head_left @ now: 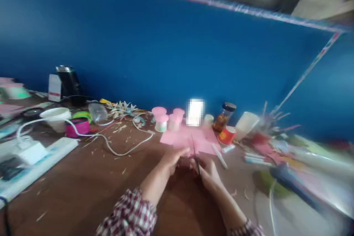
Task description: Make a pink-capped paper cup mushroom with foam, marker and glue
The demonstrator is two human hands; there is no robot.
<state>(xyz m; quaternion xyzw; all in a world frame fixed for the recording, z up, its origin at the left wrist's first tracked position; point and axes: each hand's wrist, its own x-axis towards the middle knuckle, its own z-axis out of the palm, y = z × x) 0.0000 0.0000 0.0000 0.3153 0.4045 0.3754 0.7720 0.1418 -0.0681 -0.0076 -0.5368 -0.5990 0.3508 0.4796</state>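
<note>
My left hand [175, 159] is over the front of the table, thumb and fingers pinched on what looks like a piece of pink paper [187, 153]. Close beside it, my right hand [208, 171] is closed round a slim dark pointed tool [197, 165]. Its thin tip points away from me over pink sheets [173, 138] lying flat on the table. Blur hides whether the tool is scissors or tweezers. Just behind the sheets stand spools with pink round tops [161, 118]. A white stick [220, 156] lies right of my right hand.
A power strip [59, 151] and white cable [110, 151] lie left, near a white cup [56, 116] and magenta roll [77, 127]. At the back right stand a dark-lidded jar [225, 116] and red paper cup [226, 135]. A dark-handled tool [295, 184] lies right.
</note>
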